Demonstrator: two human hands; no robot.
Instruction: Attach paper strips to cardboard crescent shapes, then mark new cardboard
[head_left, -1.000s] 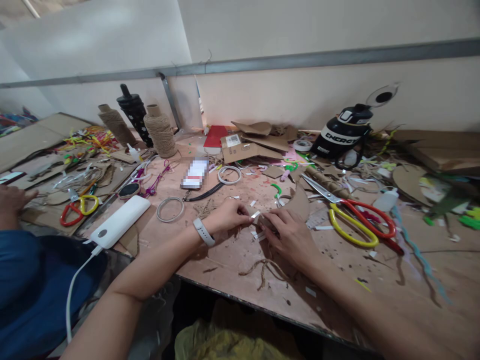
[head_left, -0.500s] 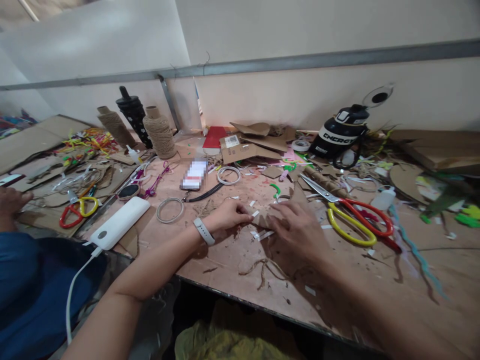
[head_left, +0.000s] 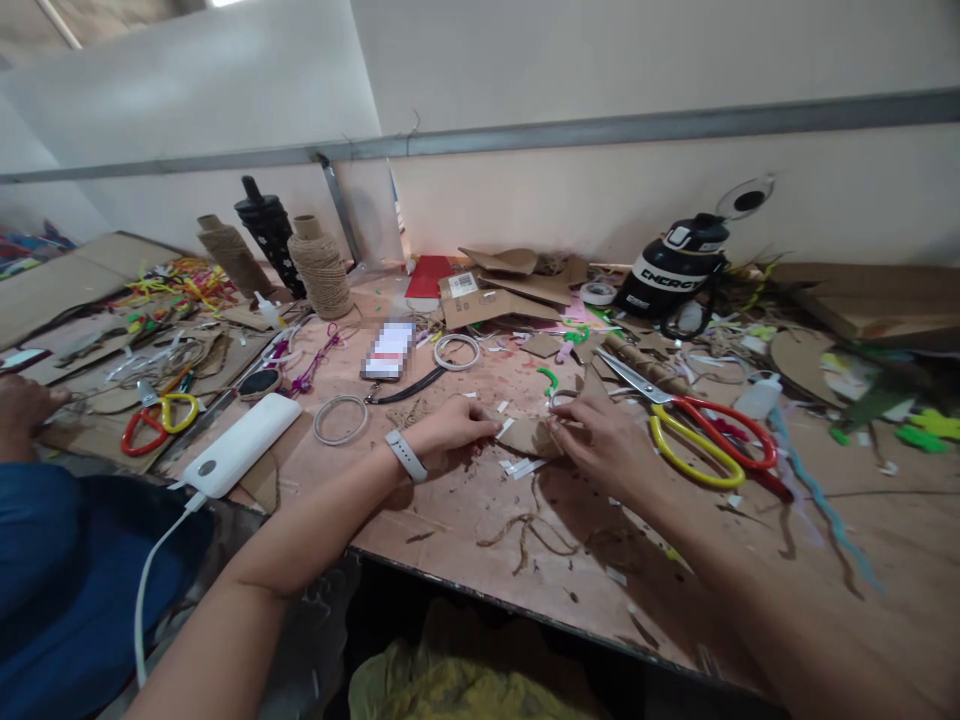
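Observation:
A small brown cardboard piece (head_left: 529,437) lies between my two hands, low over the table. My left hand (head_left: 459,424), with a pale watch on its wrist, pinches at a small white strip (head_left: 505,429) by the cardboard's left edge. On the other side, my right hand (head_left: 592,432) has its fingers closed on the cardboard's right end. More white strips (head_left: 523,468) lie just below the piece. Strands of brown twine (head_left: 529,535) rest nearer the table's front edge.
Large scissors (head_left: 697,435) lie right of my right hand, with a black bottle (head_left: 671,275) behind. A phone (head_left: 388,350), rings (head_left: 340,419), a white power bank (head_left: 241,445) and twine spools (head_left: 321,268) are leftward. Another person's hand (head_left: 28,410) is at far left.
My right hand has drawn slightly back and its fingers have closed on the cardboard's end, uncovering more of the piece. The left hand has shifted slightly left.

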